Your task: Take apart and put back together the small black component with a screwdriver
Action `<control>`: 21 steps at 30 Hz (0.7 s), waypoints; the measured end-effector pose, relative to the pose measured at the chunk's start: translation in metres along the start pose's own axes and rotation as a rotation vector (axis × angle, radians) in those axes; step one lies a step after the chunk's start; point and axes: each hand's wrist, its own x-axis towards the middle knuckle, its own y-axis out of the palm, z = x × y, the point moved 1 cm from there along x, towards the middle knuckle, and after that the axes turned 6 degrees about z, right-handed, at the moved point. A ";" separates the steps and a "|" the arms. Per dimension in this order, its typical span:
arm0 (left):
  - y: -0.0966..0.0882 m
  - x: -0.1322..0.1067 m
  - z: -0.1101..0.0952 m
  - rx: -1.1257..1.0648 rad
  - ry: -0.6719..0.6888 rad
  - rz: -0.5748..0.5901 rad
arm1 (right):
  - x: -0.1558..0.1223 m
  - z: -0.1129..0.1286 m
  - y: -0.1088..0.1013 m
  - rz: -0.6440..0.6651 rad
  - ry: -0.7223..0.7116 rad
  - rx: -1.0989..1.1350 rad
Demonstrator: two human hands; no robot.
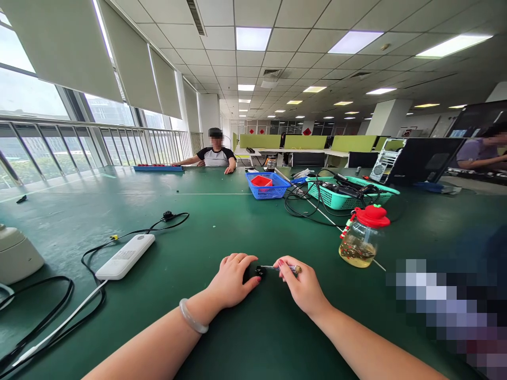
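Observation:
My left hand rests on the green tabletop, its thumb and forefinger closed around a small black part. What exactly that part is I cannot make out; the fingers partly cover it. A thin screwdriver lies nearly level in my right hand, pinched between thumb and fingers. Its metal shaft points left and its tip meets or almost meets the black part. The light-coloured handle end shows past my right fingers.
Left lies a white power strip with black cables. Right stands a red-lidded jar of liquid. Farther back are a blue basket, a teal basket of cables and a monitor. A person sits at the far edge.

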 end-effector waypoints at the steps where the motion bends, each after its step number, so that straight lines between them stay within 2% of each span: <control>1: 0.000 -0.001 0.000 0.009 0.014 0.007 | 0.000 0.001 0.000 0.017 -0.009 0.002; 4: 0.000 -0.002 -0.002 0.039 0.041 0.013 | -0.002 0.005 0.001 0.014 -0.031 -0.007; 7: 0.002 -0.004 -0.006 0.058 0.050 0.019 | -0.003 0.005 -0.001 -0.048 -0.033 -0.017; 14: 0.006 -0.008 -0.023 0.079 0.002 0.027 | 0.002 -0.008 -0.007 -0.201 -0.010 0.048; 21: 0.006 -0.012 -0.029 0.141 -0.040 0.026 | 0.005 -0.012 -0.009 -0.250 0.006 0.077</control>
